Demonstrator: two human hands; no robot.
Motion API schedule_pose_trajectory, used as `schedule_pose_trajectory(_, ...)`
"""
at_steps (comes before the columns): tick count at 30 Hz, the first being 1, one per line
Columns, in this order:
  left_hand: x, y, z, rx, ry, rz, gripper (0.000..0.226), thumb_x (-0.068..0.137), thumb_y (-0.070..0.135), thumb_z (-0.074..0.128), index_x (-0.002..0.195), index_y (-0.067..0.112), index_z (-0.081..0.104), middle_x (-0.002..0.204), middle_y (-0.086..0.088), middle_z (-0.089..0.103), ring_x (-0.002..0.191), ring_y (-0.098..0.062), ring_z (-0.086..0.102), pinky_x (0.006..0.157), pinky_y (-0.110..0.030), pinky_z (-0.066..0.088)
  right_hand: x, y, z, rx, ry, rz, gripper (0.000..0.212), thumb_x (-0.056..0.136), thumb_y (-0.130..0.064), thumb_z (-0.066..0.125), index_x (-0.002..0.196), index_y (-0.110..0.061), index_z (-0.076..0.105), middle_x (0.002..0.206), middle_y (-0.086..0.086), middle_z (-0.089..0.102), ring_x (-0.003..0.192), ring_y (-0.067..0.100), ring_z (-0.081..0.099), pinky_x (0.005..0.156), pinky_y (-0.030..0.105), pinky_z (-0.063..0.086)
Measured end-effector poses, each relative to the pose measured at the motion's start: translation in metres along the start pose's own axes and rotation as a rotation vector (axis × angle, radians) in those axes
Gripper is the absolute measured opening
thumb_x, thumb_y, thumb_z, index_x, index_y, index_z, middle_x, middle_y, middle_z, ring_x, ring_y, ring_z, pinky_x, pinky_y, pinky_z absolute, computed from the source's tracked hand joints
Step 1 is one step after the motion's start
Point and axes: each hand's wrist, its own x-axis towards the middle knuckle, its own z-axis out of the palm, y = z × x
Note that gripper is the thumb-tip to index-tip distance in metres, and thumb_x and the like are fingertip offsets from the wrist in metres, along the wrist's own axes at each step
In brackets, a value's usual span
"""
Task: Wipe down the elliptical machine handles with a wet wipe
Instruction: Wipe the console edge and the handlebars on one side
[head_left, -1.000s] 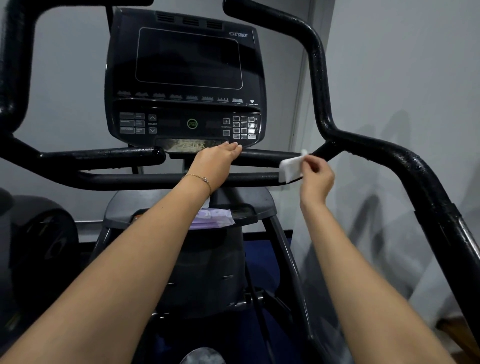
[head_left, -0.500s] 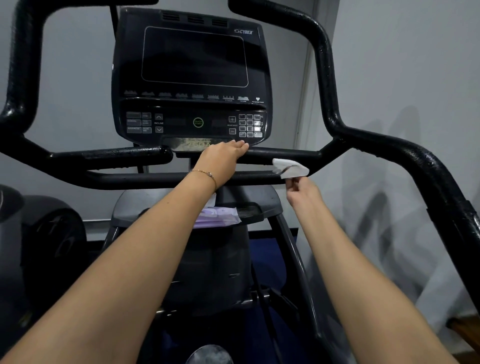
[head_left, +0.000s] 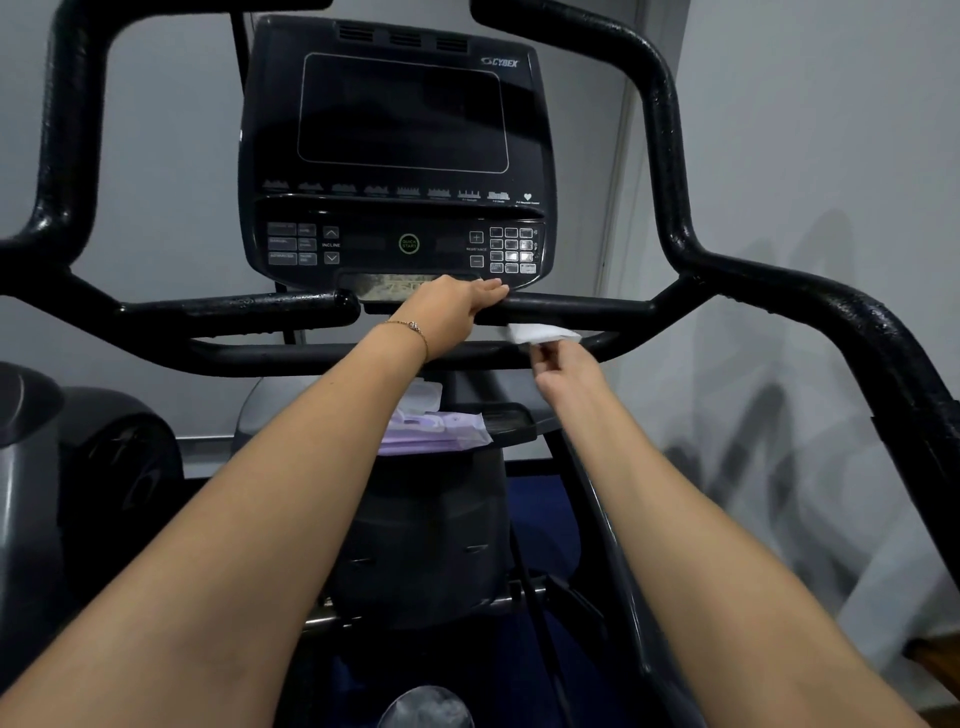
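Starting at the far left of the console (head_left: 395, 161), you see the left curved handle (head_left: 67, 156) rising black and glossy, well apart from your hands. A short upper bar (head_left: 234, 309) runs from it toward the console's bottom edge, and a long lower crossbar (head_left: 311, 356) spans beneath it. Your left hand (head_left: 449, 317) lies just below the console, palm down, fingers (head_left: 485, 287) stretched flat and together over the upper right bar (head_left: 576, 312); it looks laid on the bar rather than wrapped around it. A thin bracelet (head_left: 410, 328) circles that wrist. Below the console, a purple pack of wipes (head_left: 436, 431) sits on the small shelf (head_left: 511, 423), partly hidden by your left forearm. Just right of your left hand, the white wet wipe (head_left: 540, 332) lies folded against the lower crossbar, between the two bars. Your right hand (head_left: 563, 371) is beneath it, fingertips pinched on the wipe's lower edge, pressing it up to the crossbar. Further right of the console, the right curved handle (head_left: 779, 291) sweeps up and down, its surface speckled and shiny.
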Motion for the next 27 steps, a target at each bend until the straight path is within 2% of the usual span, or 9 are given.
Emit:
schedule_pose_trajectory(2,0.000,-0.001,0.001,-0.014,-0.005,-0.004,0.058,0.094,-0.004,0.033,0.143,0.027,0.039,0.149,0.014,0.034,0.137,-0.014,0.037,0.109,-0.033,0.036,-0.007,0.016,0.007,-0.041,-0.029,0.033,0.012,0.091,0.005,0.046,0.088,-0.003,0.055,0.083,0.013,0.064,0.064,0.020,0.059,0.033,0.023,0.050)
schedule_pose_trajectory(5,0.001,-0.001,0.001,0.000,-0.011,0.002,0.058,0.095,-0.004,0.033,0.143,0.027,0.037,0.150,0.015,0.032,0.137,-0.013,0.036,0.110,-0.033,0.035,-0.014,0.021,0.008,-0.014,-0.051,0.031,0.021,0.094,0.006,0.044,0.077,-0.004,0.052,0.047,0.008,0.063,0.040,0.018,0.062,0.036,0.023,0.050)
schedule_pose_trajectory(9,0.002,-0.001,0.001,-0.003,-0.009,0.000,0.057,0.095,-0.002,0.033,0.144,0.028,0.036,0.150,0.015,0.031,0.138,-0.012,0.034,0.110,-0.029,0.033,-0.021,0.022,0.017,-0.028,-0.038,0.050,0.023,0.095,0.003,0.044,0.074,-0.004,0.048,0.071,0.010,0.055,0.060,0.018,0.055,0.042,0.021,0.052)
schedule_pose_trajectory(12,0.002,-0.001,0.001,0.001,-0.014,-0.004,0.059,0.095,-0.003,0.034,0.144,0.028,0.035,0.151,0.015,0.030,0.137,-0.012,0.035,0.110,-0.029,0.033,-0.026,0.033,0.020,-0.116,-0.068,0.101,0.022,0.095,-0.002,0.048,0.073,-0.003,0.050,0.067,0.011,0.058,0.064,0.019,0.061,0.061,0.022,0.056)
schedule_pose_trajectory(15,0.003,-0.002,0.003,0.005,0.002,0.001,0.060,0.094,-0.003,0.036,0.144,0.029,0.035,0.151,0.016,0.030,0.137,-0.012,0.035,0.111,-0.029,0.032,-0.026,0.030,0.015,-0.107,-0.077,0.083,0.024,0.096,-0.003,0.047,0.072,-0.005,0.051,0.039,0.006,0.060,0.037,0.015,0.061,0.037,0.019,0.049)
schedule_pose_trajectory(17,0.003,-0.003,0.004,0.003,0.007,0.008,0.062,0.093,-0.005,0.036,0.144,0.030,0.035,0.150,0.016,0.031,0.137,-0.012,0.035,0.111,-0.029,0.033,-0.024,0.024,0.015,-0.081,-0.053,0.060,0.025,0.096,-0.002,0.045,0.072,-0.005,0.050,0.038,0.006,0.059,0.041,0.017,0.060,0.037,0.020,0.049)
schedule_pose_trajectory(21,0.003,-0.004,0.004,-0.002,0.007,0.018,0.060,0.093,-0.004,0.038,0.144,0.028,0.036,0.150,0.015,0.032,0.137,-0.013,0.036,0.111,-0.031,0.033,-0.034,0.029,0.017,-0.164,-0.107,0.065,0.023,0.096,0.000,0.044,0.074,-0.003,0.052,0.058,0.012,0.062,0.057,0.019,0.059,0.064,0.022,0.056)
schedule_pose_trajectory(24,0.004,-0.005,0.006,-0.007,0.009,0.010,0.059,0.094,-0.003,0.035,0.143,0.029,0.037,0.149,0.016,0.033,0.137,-0.014,0.036,0.110,-0.031,0.034,-0.046,0.018,0.001,-0.132,-0.137,0.046,0.024,0.096,0.001,0.043,0.075,-0.002,0.054,0.040,0.006,0.062,0.036,0.015,0.062,0.038,0.020,0.052)
schedule_pose_trajectory(27,0.005,-0.006,0.008,-0.045,0.033,-0.004,0.058,0.095,-0.004,0.034,0.141,0.029,0.041,0.148,0.016,0.035,0.136,-0.013,0.037,0.110,-0.032,0.035,-0.049,-0.013,-0.012,-0.131,-0.075,-0.191,0.026,0.093,0.007,0.041,0.079,-0.005,0.059,0.042,-0.003,0.062,0.035,0.006,0.058,0.037,0.016,0.047)
